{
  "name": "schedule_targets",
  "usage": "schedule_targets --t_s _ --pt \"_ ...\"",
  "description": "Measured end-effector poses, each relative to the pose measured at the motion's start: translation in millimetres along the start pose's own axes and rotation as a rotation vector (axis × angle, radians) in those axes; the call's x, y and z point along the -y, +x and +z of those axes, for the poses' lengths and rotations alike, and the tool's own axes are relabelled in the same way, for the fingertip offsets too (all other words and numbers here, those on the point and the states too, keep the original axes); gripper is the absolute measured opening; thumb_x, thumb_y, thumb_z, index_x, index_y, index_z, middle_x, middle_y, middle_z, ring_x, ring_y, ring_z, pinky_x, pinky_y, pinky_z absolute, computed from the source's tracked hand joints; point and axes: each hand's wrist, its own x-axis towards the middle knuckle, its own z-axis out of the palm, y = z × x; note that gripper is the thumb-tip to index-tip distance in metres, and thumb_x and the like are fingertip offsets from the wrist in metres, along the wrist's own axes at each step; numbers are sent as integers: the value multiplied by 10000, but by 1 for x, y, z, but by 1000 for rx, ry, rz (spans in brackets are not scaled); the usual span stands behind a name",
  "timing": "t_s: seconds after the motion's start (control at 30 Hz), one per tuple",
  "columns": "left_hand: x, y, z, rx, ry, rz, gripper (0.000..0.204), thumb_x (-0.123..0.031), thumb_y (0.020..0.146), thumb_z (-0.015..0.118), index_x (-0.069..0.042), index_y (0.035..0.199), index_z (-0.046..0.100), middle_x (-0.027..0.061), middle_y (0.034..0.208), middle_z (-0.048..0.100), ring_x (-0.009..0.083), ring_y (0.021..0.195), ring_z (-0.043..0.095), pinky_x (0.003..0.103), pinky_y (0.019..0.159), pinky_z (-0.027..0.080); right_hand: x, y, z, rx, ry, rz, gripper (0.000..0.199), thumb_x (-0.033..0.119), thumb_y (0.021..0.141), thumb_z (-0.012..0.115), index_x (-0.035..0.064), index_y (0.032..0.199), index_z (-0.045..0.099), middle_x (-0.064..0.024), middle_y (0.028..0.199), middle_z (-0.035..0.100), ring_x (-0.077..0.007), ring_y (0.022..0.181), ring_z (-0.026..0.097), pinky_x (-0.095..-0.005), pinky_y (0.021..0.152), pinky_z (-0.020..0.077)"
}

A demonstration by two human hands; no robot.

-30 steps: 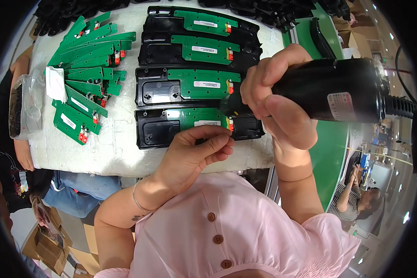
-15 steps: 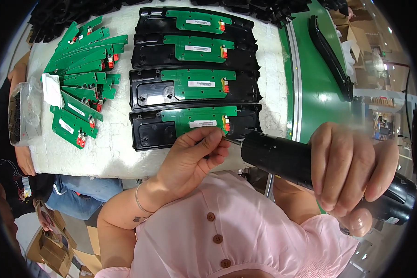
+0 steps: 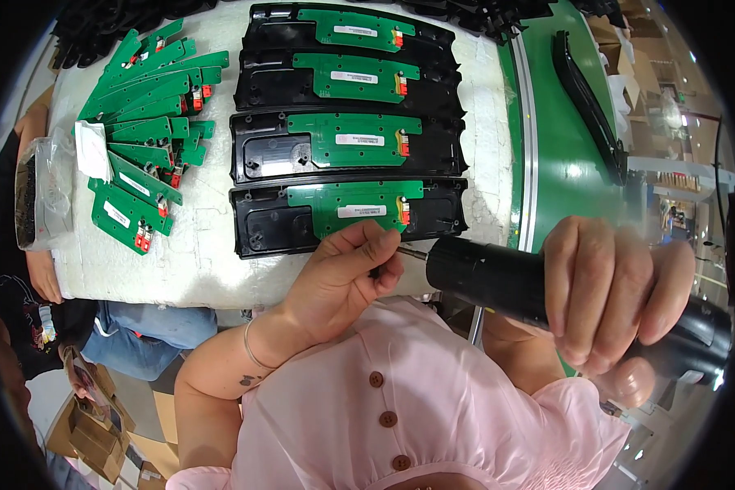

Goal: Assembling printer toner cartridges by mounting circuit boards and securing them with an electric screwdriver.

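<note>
My right hand (image 3: 608,298) is wrapped around a black electric screwdriver (image 3: 490,278), held nearly level with its thin metal bit pointing left. The bit's tip is at the fingertips of my left hand (image 3: 343,273). That hand is closed in a pinch, with something small and dark partly showing between the curled fingers. Just beyond it lies the nearest black plastic panel (image 3: 273,233), with a green circuit board (image 3: 327,196) seated on it. My left fingers cover part of the lower edge of both. Three similar panels with boards line up behind.
Loose green circuit boards (image 3: 147,106) are fanned out at left under a white paper piece (image 3: 94,151). Beside them stands a clear plastic-wrapped container (image 3: 45,192). A long black part (image 3: 584,106) rests on the green table (image 3: 551,163). Another person's hand (image 3: 45,278) is at far left.
The whole view has shifted slightly, so the panels sit a little higher. My left hand is slightly lower and left against the bit; both hands keep their grips.
</note>
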Motion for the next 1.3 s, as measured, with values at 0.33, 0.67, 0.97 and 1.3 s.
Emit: schedule_targets --t_s 0.33,0.67,0.97,1.3 --pt "3 -2 25 -92 18 -165 444 -325 933 421 42 1178 466 181 1136 529 267 1077 509 362 987 365 -41 -3 -2 -199 -109 -39 270 136 700 522 56 948 453 47 558 435 -79 467 417 -233 488 334" --pt "5 -13 2 -26 187 -198 284 -213 964 334 -12 1053 514 140 1029 574 211 937 569 286 801 456 -56 2 -11 -221 -65 64 284 146 691 492 31 946 446 25 555 389 -86 467 367 -253 504 305" --pt "4 -12 1 -83 305 -140 130 -105 888 528 -26 974 586 62 880 607 102 770 566 222 678 464 -58 11 6 -237 -146 178 269 106 644 499 39 899 444 6 555 411 -90 468 370 -246 481 297" --pt "4 -13 -4 -54 209 -88 120 -86 878 536 -31 976 579 54 877 598 100 765 563 212 684 467 -52 17 10 -209 -342 287 266 98 639 502 41 887 425 -1 548 403 -101 479 358 -249 473 300"
